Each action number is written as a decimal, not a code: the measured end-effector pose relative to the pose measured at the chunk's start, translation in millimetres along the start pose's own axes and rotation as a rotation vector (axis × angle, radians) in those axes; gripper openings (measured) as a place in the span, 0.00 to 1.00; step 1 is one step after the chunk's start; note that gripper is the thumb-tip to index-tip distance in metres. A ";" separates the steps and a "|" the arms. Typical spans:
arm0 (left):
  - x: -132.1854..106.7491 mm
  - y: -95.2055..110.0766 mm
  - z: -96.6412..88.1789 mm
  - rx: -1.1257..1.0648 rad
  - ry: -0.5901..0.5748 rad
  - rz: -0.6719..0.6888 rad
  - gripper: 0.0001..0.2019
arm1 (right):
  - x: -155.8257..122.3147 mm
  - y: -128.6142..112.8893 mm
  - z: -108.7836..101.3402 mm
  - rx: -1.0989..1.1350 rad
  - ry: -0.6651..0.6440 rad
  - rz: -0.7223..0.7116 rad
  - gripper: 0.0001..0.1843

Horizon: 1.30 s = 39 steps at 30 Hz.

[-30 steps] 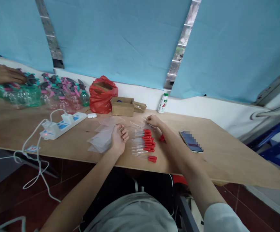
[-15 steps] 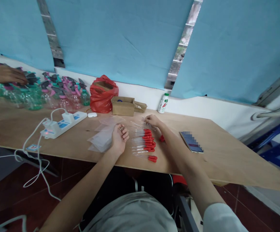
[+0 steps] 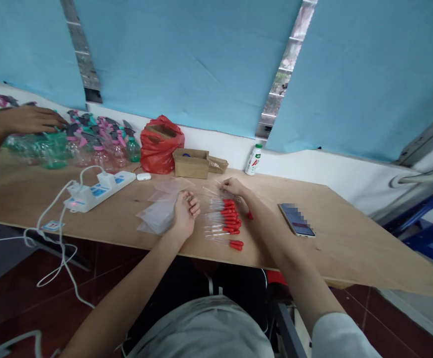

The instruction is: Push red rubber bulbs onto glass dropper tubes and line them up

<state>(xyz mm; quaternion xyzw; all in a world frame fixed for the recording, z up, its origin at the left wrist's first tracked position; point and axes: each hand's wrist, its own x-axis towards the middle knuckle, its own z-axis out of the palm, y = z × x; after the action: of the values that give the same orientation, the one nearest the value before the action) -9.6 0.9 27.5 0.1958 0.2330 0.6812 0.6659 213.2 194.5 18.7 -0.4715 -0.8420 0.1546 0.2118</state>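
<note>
Several glass droppers with red rubber bulbs (image 3: 227,220) lie in a row on the wooden table (image 3: 343,238). My left hand (image 3: 185,213) rests palm up beside them, fingers curled, on the edge of a pile of clear plastic bags (image 3: 159,214). I cannot make out anything in its palm. My right hand (image 3: 232,187) reaches past the far end of the row and pinches a thin clear dropper tube there.
A phone (image 3: 297,219) lies right of my arm. A power strip (image 3: 97,188) with white cables, an earbud case (image 3: 143,176), a red bag (image 3: 160,144), a cardboard box (image 3: 191,163) and a small bottle (image 3: 253,159) stand behind. Another person's hand (image 3: 28,119) touches spray bottles (image 3: 89,144) at left.
My hands have barely moved; the right one has shifted slightly left. The other person's hand at the far left has reached further right over the spray bottles.
</note>
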 end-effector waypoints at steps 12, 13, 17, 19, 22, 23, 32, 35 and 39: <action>-1.9 1.1 3.4 -0.005 0.027 -0.008 0.08 | -0.5 -0.3 1.6 0.070 -0.063 -0.039 0.19; -1.8 1.1 3.4 -0.004 0.030 -0.009 0.08 | 0.1 0.7 2.3 0.072 -0.060 -0.039 0.19; -1.6 1.0 2.8 0.001 0.026 -0.006 0.07 | 1.8 3.3 4.6 0.072 -0.036 -0.039 0.19; -1.9 0.9 2.4 0.002 0.021 -0.001 0.06 | 2.0 3.6 5.3 0.069 -0.019 -0.036 0.18; -2.0 0.7 2.0 0.005 0.017 0.001 0.06 | 2.3 4.1 5.0 0.059 0.015 -0.031 0.16; -2.0 0.6 2.0 0.007 0.016 0.000 0.06 | 2.5 4.5 4.4 0.054 0.027 -0.029 0.15; 0.1 0.3 1.8 0.009 0.019 -0.004 0.06 | 1.3 15.5 -4.4 0.002 0.067 0.024 0.14; -0.1 0.7 1.3 0.006 0.016 -0.008 0.06 | 1.7 19.0 -2.8 -0.015 0.073 0.048 0.13; -0.6 1.0 1.7 0.002 0.020 -0.007 0.06 | 4.4 21.8 1.0 -0.028 0.080 0.064 0.14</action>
<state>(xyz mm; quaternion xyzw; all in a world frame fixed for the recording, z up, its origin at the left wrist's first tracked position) -9.5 0.4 29.5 0.1887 0.2408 0.6806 0.6657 226.5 209.3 8.7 -0.5071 -0.8193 0.1304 0.2337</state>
